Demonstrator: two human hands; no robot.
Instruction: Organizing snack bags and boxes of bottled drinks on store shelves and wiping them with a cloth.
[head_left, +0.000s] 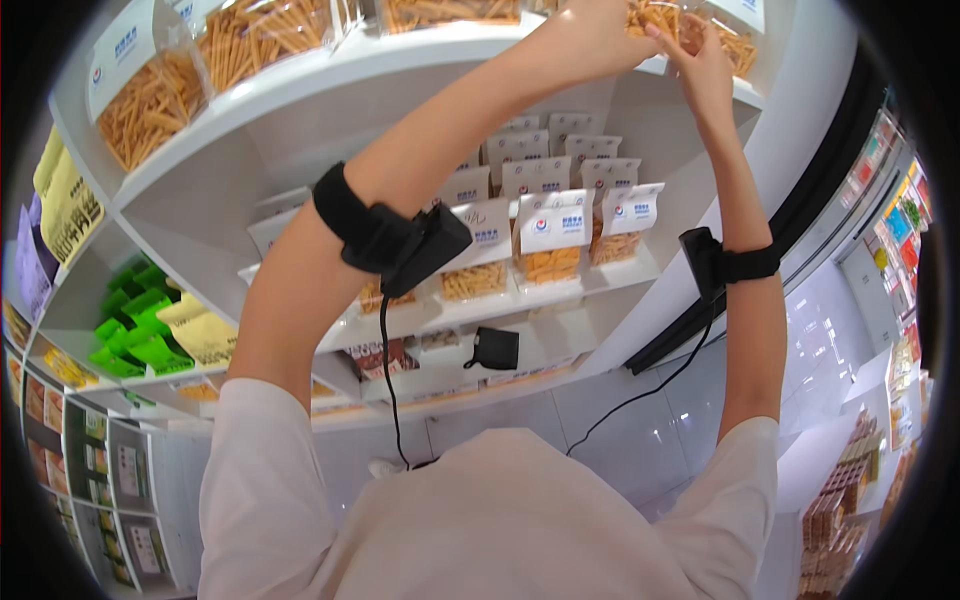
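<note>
Both my arms reach up to the upper white shelf (442, 46). There, a clear bag of golden snack sticks (654, 13) is between my hands, partly cut off by the top of the picture. My left hand (611, 45) lies against its left side; its fingers are largely hidden. On the right side, my right hand (703, 60) has thumb and fingers around the bag's clear plastic edge. More stick bags with white printed tops stand along this shelf, such as the snack bag (154, 105) at far left.
Below, another shelf (615, 289) holds several rows of white-topped snack bags (551, 232). A black pouch (495, 349) sits lower down. Green packets (142, 330) stand at left. Black devices are strapped to my left arm (405, 240) and right arm (709, 262), with cables hanging down.
</note>
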